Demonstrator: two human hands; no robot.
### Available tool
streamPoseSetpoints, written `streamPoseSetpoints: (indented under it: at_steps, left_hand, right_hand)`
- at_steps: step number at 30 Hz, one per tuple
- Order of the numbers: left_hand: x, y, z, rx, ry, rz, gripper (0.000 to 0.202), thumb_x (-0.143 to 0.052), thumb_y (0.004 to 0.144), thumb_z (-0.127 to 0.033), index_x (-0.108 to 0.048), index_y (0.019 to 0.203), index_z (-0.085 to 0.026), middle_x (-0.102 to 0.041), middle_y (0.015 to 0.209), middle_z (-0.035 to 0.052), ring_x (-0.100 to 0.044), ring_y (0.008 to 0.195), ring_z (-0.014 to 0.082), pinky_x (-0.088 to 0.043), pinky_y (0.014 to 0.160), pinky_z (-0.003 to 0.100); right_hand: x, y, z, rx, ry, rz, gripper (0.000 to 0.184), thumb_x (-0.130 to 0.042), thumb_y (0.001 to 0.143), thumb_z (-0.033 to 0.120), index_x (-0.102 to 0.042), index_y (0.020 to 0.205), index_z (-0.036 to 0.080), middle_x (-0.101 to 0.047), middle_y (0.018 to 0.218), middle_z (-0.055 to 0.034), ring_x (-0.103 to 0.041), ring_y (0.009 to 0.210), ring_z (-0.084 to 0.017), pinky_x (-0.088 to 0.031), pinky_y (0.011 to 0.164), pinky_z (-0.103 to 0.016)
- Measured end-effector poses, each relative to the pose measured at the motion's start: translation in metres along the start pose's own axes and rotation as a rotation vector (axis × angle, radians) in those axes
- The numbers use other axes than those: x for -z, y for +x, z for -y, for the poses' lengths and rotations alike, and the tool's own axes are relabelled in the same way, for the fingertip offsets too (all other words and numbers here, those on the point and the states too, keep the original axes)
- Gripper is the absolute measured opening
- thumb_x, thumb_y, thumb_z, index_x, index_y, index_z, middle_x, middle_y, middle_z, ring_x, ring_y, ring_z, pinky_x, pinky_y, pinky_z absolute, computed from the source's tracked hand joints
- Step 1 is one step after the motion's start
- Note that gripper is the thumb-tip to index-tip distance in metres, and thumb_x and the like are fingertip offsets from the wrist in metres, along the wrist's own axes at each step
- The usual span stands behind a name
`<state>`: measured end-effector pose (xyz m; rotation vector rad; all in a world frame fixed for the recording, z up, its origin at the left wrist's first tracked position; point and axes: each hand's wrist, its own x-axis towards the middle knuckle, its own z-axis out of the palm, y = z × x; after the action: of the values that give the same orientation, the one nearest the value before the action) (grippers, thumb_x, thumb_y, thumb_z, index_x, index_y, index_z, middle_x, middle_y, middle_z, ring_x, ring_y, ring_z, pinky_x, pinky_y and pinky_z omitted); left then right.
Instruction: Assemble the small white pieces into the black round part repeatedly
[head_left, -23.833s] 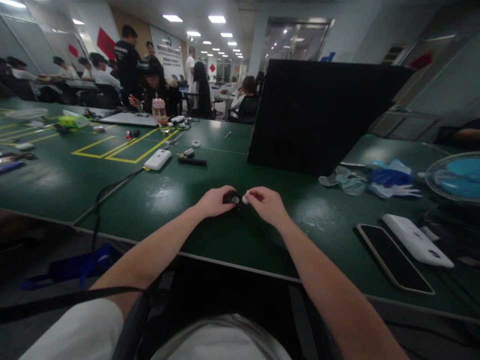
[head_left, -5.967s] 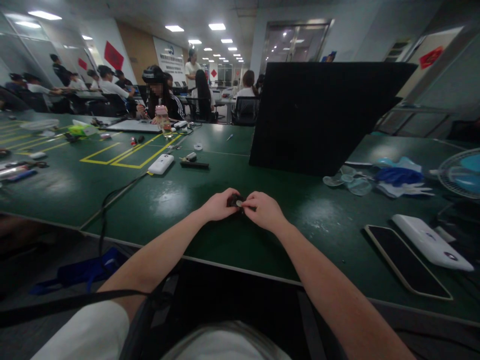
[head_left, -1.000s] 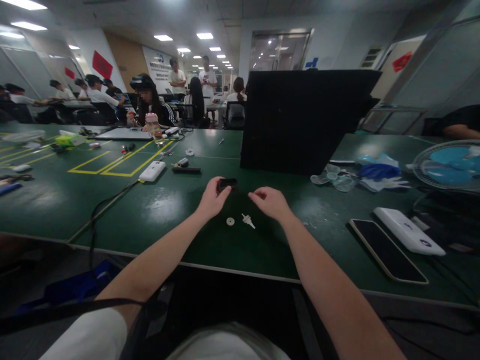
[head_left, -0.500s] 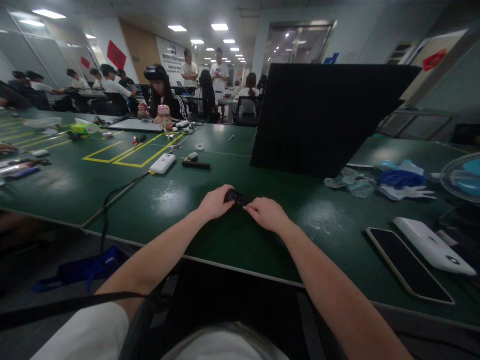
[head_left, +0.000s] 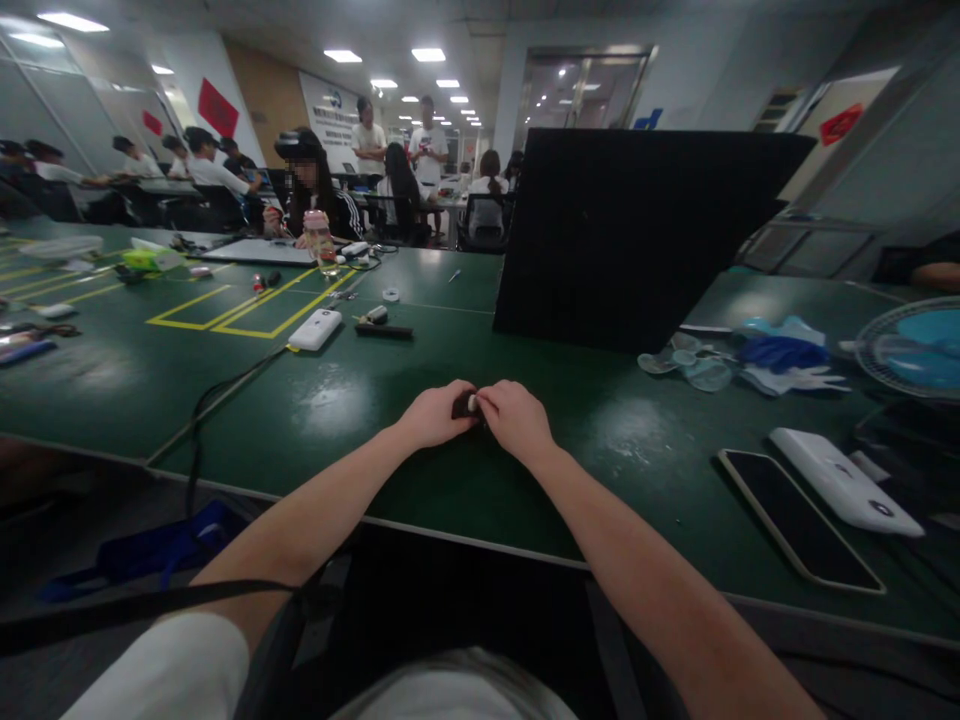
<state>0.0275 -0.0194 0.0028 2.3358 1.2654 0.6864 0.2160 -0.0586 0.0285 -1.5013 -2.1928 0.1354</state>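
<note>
Both hands meet on the green table (head_left: 360,400) just in front of me. My left hand (head_left: 433,414) is closed around a small black part (head_left: 460,406), which peeks out between the two hands. My right hand (head_left: 514,419) is pinched, its fingertips pressing a tiny white piece (head_left: 472,403) against the black part. Most of the black part is hidden by my fingers.
A tall black panel (head_left: 637,235) stands behind my hands. A phone (head_left: 799,518) and a white power bank (head_left: 844,480) lie at the right, near a blue fan (head_left: 911,345) and blue gloves (head_left: 780,352). A second white power bank (head_left: 315,329) with a cable lies left. Several people sit and stand at the far tables.
A second ago the hands were apart, with two white pieces lying on the table below them. Now the hands are together and my right fingertips press a white piece onto the black part.
</note>
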Motion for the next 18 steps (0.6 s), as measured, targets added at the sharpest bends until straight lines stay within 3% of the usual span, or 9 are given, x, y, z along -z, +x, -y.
streamPoseSetpoints:
  at_steps: [7, 13, 18]
  left_hand:
    - [0.000, 0.000, 0.002, -0.036, -0.009, 0.002, 0.047, -0.069, 0.081, -0.038, -0.059, 0.125, -0.026, -0.074, 0.106, 0.0037, -0.071, 0.091, 0.0232, -0.055, 0.079, 0.035]
    - [0.003, -0.001, 0.000, -0.043, -0.011, 0.012, 0.047, -0.069, 0.081, -0.035, -0.060, 0.126, -0.025, -0.073, 0.109, 0.0043, -0.071, 0.093, 0.0234, -0.056, 0.083, 0.036]
    - [0.004, -0.002, 0.002, -0.047, -0.040, 0.028, 0.048, -0.072, 0.080, -0.039, -0.060, 0.125, -0.026, -0.073, 0.104, 0.0034, -0.071, 0.091, 0.0226, -0.056, 0.082, 0.036]
  right_hand:
    - [0.003, -0.002, -0.002, 0.022, -0.022, -0.021, 0.023, -0.054, 0.099, 0.035, -0.071, 0.099, 0.020, -0.066, 0.103, -0.0104, -0.060, 0.093, -0.024, -0.049, 0.078, -0.037]
    - [0.004, -0.004, -0.003, 0.124, 0.065, 0.008, 0.025, -0.056, 0.097, 0.033, -0.070, 0.115, 0.023, -0.067, 0.109, -0.0078, -0.060, 0.102, -0.024, -0.048, 0.088, -0.039]
    - [0.011, -0.002, -0.011, 0.008, 0.081, -0.081, 0.024, -0.053, 0.098, 0.034, -0.071, 0.108, 0.022, -0.067, 0.107, -0.0077, -0.062, 0.096, -0.021, -0.050, 0.082, -0.036]
